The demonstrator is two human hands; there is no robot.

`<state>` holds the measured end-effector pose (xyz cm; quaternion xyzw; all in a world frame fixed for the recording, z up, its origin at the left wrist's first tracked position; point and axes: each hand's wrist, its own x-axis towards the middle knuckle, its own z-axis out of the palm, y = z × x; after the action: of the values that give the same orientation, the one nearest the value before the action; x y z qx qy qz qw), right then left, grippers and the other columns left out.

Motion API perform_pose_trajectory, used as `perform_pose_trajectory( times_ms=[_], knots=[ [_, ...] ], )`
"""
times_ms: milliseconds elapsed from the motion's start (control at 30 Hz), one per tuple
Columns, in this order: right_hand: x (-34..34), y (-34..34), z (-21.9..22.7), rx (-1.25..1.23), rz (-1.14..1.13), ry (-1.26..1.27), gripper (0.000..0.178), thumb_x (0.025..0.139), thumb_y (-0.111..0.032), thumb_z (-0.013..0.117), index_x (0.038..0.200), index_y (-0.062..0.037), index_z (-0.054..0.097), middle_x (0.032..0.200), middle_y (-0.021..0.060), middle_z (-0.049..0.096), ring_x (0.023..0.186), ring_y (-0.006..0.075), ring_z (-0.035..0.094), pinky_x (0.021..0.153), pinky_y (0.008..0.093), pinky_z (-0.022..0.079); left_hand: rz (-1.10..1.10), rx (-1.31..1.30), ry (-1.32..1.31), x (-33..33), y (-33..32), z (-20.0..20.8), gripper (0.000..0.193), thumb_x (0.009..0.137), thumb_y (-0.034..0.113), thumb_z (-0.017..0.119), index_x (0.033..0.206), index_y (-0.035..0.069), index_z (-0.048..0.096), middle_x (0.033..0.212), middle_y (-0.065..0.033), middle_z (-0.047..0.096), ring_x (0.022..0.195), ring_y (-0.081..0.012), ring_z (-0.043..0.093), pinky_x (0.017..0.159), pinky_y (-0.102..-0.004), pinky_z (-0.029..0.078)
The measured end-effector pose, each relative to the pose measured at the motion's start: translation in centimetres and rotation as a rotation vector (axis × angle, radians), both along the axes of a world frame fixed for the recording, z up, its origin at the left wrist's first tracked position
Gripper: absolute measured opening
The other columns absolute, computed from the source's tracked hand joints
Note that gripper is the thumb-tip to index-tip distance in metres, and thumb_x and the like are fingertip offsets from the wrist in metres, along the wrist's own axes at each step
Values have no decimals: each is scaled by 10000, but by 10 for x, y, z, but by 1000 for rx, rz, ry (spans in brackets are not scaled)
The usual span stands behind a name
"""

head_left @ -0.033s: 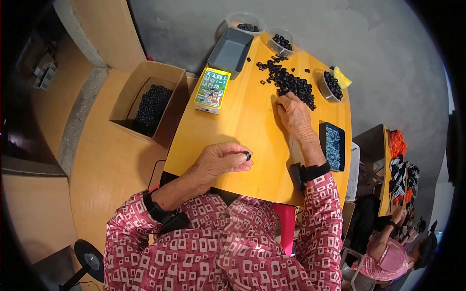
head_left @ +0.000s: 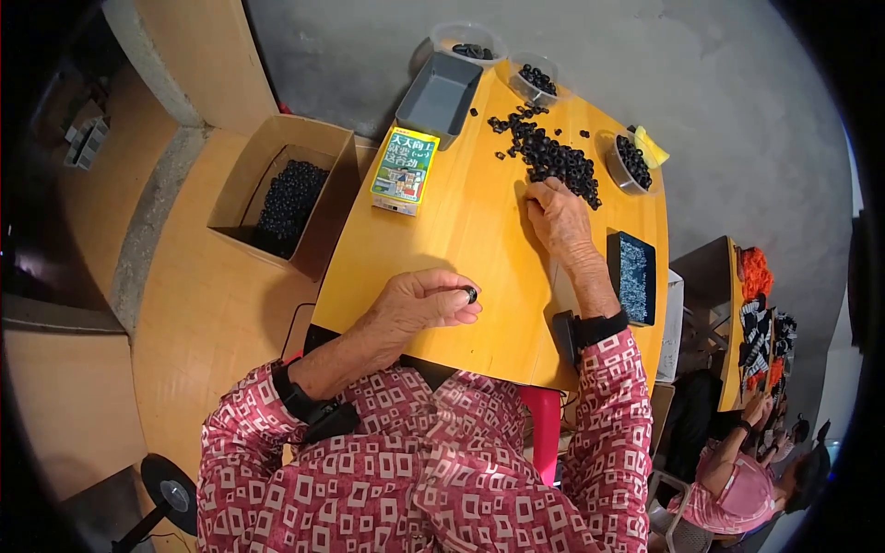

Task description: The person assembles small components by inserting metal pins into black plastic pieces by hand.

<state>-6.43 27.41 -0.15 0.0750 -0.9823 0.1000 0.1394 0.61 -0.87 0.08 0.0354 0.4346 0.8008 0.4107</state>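
Above the near edge of the table, my left hand [head_left: 426,299] pinches a small round black part [head_left: 471,294] between thumb and fingertips; it looks like a little plastic ring or cap. My right hand [head_left: 560,221] reaches to the near edge of a loose pile of small black ring-shaped parts [head_left: 564,164]. Its fingers are drawn together at the pile, and whether they grip one of the parts is hidden. To the right of my right forearm lies a dark tray [head_left: 612,276] of tiny silvery-blue pieces.
Plastic bowls of black parts stand at the table's far side [head_left: 529,89] and right edge [head_left: 619,175]. A grey bin [head_left: 430,103] and a green-yellow carton [head_left: 403,170] line the left side. Left of the table sits a cardboard box [head_left: 241,184] of black pieces. Another person [head_left: 737,488] works at right.
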Motion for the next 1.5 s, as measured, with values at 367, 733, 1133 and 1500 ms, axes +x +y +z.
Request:
perform_pose_trajectory(
  times_ms=[367, 733, 1133, 1500],
  knots=[
    [113, -95, 43, -869, 181, 58, 122, 833, 13, 713, 944, 4, 664, 896, 84, 661, 810, 161, 621, 744, 284, 507, 135, 65, -38, 0, 4, 8, 227, 976, 157, 630, 1174, 45, 632, 1082, -58, 678, 1006, -153, 675, 919, -278, 550],
    [128, -106, 32, -691, 220, 258, 210, 766, 19, 785, 940, -11, 670, 899, 115, 672, 824, 235, 637, 705, 328, 515, 125, 121, 28, 4, 4, -3, 220, 926, 101, 689, 1138, 49, 668, 1070, -30, 664, 975, -111, 645, 887, -265, 564],
    [134, -97, 37, -654, 217, 231, 294, 726, -6, 821, 991, -9, 694, 907, 112, 671, 820, 243, 637, 700, 333, 518, 89, 116, -47, 6, 5, -1, 217, 923, 105, 692, 1133, 57, 667, 1091, -27, 665, 1003, -120, 642, 910, -281, 562],
    [133, -96, 53, -341, 290, 277, 225, 725, -46, 800, 923, -21, 696, 871, 84, 642, 776, 249, 610, 682, 354, 463, 122, 51, 137, 9, 6, 5, 224, 881, 56, 723, 1099, 28, 679, 1023, -27, 679, 950, -107, 634, 878, -255, 530]
  ],
)
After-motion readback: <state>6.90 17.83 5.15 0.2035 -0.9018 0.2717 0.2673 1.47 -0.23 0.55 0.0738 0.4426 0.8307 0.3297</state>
